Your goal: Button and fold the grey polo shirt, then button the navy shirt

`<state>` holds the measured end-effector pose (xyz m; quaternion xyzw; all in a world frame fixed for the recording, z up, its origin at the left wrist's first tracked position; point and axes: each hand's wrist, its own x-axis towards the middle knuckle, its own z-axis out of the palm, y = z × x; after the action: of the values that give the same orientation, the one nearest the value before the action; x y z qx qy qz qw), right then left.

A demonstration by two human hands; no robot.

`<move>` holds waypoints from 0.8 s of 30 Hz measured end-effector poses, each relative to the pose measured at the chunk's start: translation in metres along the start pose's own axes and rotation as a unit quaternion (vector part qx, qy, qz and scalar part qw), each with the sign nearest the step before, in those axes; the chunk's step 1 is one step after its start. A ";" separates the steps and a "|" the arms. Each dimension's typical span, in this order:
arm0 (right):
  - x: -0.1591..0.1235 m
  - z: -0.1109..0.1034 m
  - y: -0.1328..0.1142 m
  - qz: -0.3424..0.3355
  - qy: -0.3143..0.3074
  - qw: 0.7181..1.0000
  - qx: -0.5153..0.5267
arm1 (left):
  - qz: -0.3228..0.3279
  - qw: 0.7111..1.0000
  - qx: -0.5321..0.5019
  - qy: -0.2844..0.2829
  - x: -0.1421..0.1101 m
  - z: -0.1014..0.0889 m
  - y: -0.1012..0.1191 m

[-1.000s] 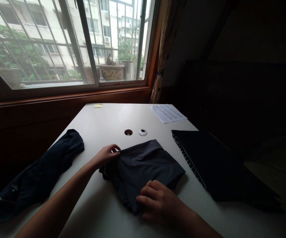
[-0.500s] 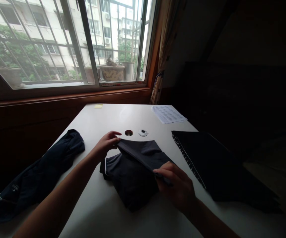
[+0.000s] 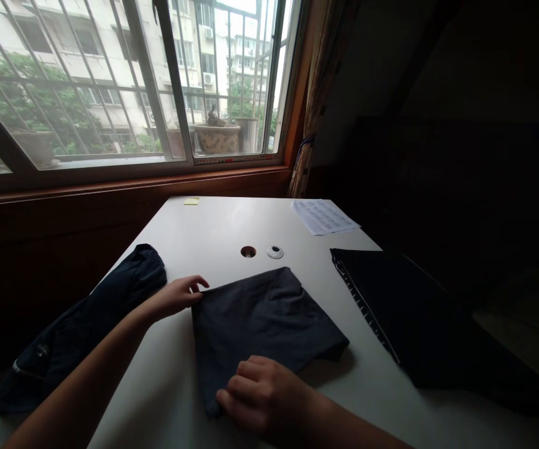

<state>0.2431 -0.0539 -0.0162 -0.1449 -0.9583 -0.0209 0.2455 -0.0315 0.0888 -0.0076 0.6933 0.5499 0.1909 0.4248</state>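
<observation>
On the table [image 3: 157,386] lies a dark, creased, folded garment [image 3: 251,318].

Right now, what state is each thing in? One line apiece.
Grey cloth, laid out, lightly wrinkled
Left hand, at its far-left corner, grip unclear
Right hand, at its near edge, fingers curled
Navy cloth, bunched lengthwise
Black cloth, lying flat, partly lost in shadow
Papers, flat, overlapping
Round hole, uncovered
White cap, beside the hole
Curtain, tied back
</observation>
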 end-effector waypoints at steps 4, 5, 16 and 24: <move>-0.021 -0.001 0.009 0.036 -0.012 0.999 0.040 | 0.044 0.992 0.114 0.027 0.015 0.002 -0.007; -0.030 -0.007 0.013 0.061 -0.004 0.997 0.047 | 0.053 0.990 0.127 0.032 0.021 0.003 -0.003; -0.180 -0.063 0.067 0.395 0.044 0.915 -0.065 | 0.137 0.978 0.157 -0.022 0.138 0.093 0.090; -0.192 -0.049 0.077 0.431 0.034 0.900 -0.047 | 0.120 0.971 0.196 -0.065 0.202 0.162 0.126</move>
<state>0.4491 -0.0373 -0.0667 -0.5547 -0.7911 0.0369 0.2553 0.2278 0.2100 -0.0398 0.8348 0.4607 0.0834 0.2897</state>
